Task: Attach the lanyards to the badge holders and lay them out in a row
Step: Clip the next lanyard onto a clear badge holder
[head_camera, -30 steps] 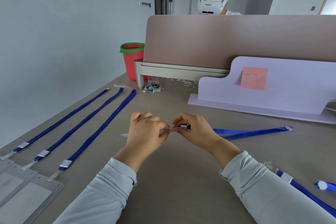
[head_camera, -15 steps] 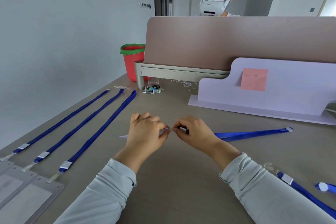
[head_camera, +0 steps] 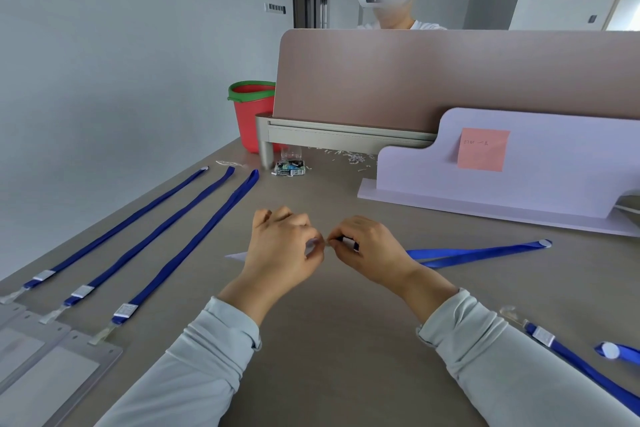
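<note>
My left hand (head_camera: 282,248) pinches a clear badge holder (head_camera: 237,256), mostly hidden behind it; only a pale corner shows at its left. My right hand (head_camera: 367,246) pinches the clip end of a blue lanyard (head_camera: 478,251) whose strap trails right across the table. The fingertips of both hands meet above the table's middle. Three blue lanyards (head_camera: 194,239) lie side by side on the left, joined to clear badge holders (head_camera: 45,367) at the lower left corner. Another loose blue lanyard (head_camera: 568,354) lies at the lower right.
A pink desk divider (head_camera: 450,76) and a lilac stand (head_camera: 554,166) with a pink sticky note (head_camera: 483,149) close off the back. A red bucket (head_camera: 254,114), a small packet (head_camera: 290,168) and paper scraps lie at the back left. A person wearing a headset sits behind the divider.
Both hands stay together at the same spot, with only small finger shifts at the clip. My head has tilted a little, so the scene sits slightly lower.
</note>
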A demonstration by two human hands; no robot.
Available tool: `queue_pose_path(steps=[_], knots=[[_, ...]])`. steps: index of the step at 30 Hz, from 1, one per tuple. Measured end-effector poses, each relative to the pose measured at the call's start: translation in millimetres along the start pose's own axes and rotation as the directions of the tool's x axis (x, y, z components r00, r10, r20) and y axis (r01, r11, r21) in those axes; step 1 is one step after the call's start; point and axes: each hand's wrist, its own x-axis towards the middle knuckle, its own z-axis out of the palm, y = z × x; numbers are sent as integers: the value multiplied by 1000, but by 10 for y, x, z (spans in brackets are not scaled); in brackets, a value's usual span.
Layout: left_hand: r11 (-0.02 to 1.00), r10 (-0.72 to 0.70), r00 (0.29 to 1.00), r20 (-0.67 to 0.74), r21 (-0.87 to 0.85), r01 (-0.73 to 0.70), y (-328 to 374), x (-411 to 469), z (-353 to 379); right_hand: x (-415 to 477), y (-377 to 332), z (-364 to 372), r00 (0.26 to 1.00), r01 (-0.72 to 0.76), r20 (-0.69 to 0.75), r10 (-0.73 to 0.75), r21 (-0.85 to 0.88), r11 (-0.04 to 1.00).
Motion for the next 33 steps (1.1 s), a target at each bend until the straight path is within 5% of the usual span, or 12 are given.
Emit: queue_pose_path(steps=[13,20,23,26,28,30,33], knots=[[940,3,999,39,-341,10,407,175,-133,-401,-113,-677,975,-222,-21,223,44,974],[853,-42,998,43,-518,58,1005,365,-112,-1040,15,-1389,881,-447,-231,412,-130,885],[832,-46,997,66,-550,75,1326,392,-91,-1442,129,-1687,785,-619,-193,589,-217,755],[826,-36,997,72,-559,70,1633,414,-101,-1905,200,-1936,464,-821,-43,885,-395,412],[820,-28,997,65,-569,60,1802,426,-105,-2206,229,-2016,283,-858,29,959,-438,267],[804,-15,997,75,-592,56,1947,425,-101,-2410,234,-2019,250,-870,73,966,-421,257],[800,29,996,82,-600,26,2112,395,-90,-2504,162,-1961,328,-845,49,944,-431,316]])
